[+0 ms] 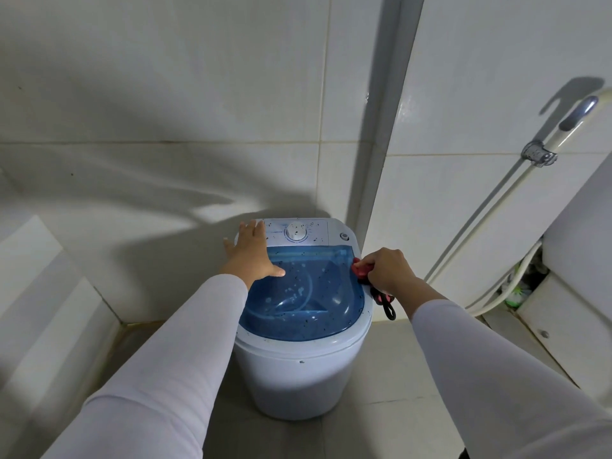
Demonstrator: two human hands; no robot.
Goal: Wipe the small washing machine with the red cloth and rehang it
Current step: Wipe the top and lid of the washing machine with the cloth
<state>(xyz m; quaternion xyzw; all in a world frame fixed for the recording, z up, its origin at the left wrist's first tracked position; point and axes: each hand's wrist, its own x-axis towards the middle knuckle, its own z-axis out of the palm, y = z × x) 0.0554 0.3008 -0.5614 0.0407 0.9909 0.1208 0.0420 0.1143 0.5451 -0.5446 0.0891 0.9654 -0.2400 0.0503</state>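
The washer (pixel 299 329) stands on the floor (pixel 381 425) in a tiled corner, white tub with a blue see-through lid (pixel 303 293) speckled with dark flecks. The left hand (pixel 253 256) lies flat on the lid's left rear edge, fingers (pixel 255 228) spread and reaching onto the white control panel (pixel 314 231); the thumb points right across the blue lid. The dial (pixel 296 232) sits just right of those fingertips, apart from them.

The right hand (pixel 387 271) is on the lid's right edge, its fingers curled closed round the cloth (pixel 361 270). A red bunch of the cloth shows just left of the knuckles, touching the lid rim; a darker strip or loop hangs below the wrist, down the washer's right side. How much cloth is under the palm cannot be told.

Both arms wear pale long sleeves (pixel 185 359). Well to the right of the right hand, a hose (pixel 490 226) runs up the wall to a metal clip (pixel 538 155).
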